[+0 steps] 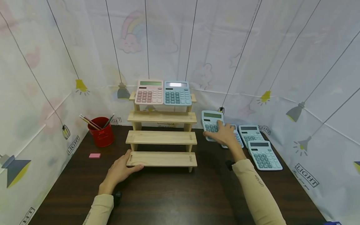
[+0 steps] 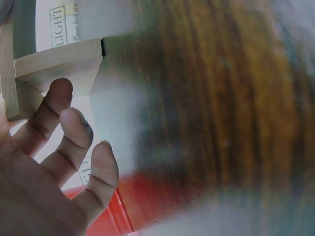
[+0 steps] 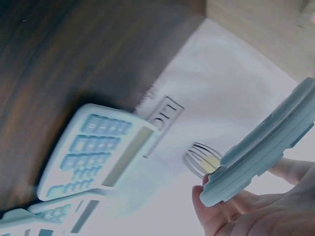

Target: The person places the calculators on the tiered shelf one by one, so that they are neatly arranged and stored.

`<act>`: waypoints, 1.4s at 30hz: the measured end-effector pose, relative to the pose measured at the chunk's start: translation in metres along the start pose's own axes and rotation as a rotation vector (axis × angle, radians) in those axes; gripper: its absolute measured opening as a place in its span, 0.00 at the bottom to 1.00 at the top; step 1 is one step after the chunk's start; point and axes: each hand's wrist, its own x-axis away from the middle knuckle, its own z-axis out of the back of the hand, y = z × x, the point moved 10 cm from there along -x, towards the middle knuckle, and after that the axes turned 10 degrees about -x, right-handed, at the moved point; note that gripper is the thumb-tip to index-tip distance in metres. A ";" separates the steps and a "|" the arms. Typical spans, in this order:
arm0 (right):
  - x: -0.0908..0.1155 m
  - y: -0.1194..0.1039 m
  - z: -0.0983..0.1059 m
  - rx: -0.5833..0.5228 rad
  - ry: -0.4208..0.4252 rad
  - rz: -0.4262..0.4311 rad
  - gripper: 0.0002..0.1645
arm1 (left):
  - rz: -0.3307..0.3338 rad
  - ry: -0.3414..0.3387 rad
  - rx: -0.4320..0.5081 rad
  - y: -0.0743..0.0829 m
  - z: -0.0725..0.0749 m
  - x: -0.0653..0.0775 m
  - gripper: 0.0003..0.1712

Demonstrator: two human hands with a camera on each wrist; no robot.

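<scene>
A stepped wooden display stand (image 1: 161, 159) stands in the middle of the table. My left hand (image 1: 119, 170) grips the left end of its lowest step, thumb along the front edge. In the left wrist view, several bent fingers (image 2: 103, 169) show beside the stand's wood (image 2: 59, 56). To the right of the stand, my right hand (image 1: 223, 135) holds a light blue calculator (image 1: 212, 115) by its sides. The right wrist view shows that calculator (image 3: 261, 147) edge-on, lifted off the table. A pink calculator (image 1: 149, 92) and a blue calculator (image 1: 177, 93) lean side by side on the top step.
Beside my right hand lie more calculators: a blue one (image 1: 239, 137) partly hidden by the hand, one at the back (image 1: 250, 132) and one in front (image 1: 264, 155). A red pencil cup (image 1: 102, 137) and a pink eraser (image 1: 94, 155) are at left. A printed curtain (image 1: 225, 47) hangs behind.
</scene>
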 end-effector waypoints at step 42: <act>0.017 -0.084 0.008 0.074 0.086 0.131 0.66 | 0.000 0.006 0.010 -0.001 0.001 0.000 0.68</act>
